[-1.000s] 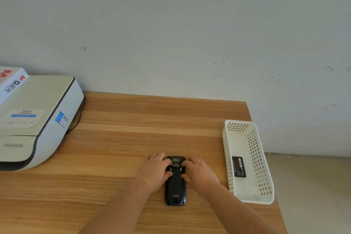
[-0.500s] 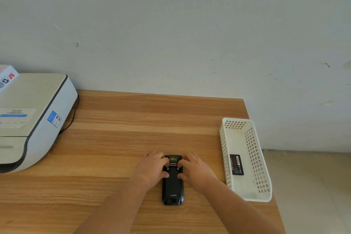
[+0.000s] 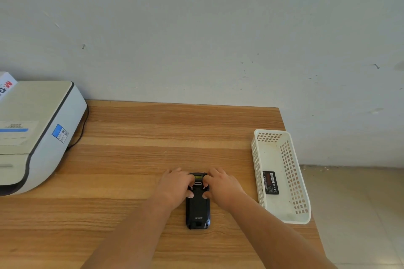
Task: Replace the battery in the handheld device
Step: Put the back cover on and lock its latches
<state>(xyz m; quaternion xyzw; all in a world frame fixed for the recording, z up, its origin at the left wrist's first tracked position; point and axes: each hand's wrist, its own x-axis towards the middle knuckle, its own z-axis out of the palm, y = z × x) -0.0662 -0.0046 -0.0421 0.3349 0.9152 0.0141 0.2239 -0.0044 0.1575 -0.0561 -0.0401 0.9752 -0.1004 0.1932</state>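
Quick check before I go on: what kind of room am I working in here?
Probably an office or back-room desk: a wooden table against a scuffed plain wall, a white printer at its left end, and a white plastic basket with a battery beside the handheld device.

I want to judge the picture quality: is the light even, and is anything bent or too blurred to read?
Head view: soft, even light, only faint shadows under the hands, left and right, on the handheld device; no glare; the wide lens bows the table edge and the printer; the label on the battery in the basket is too small to read.
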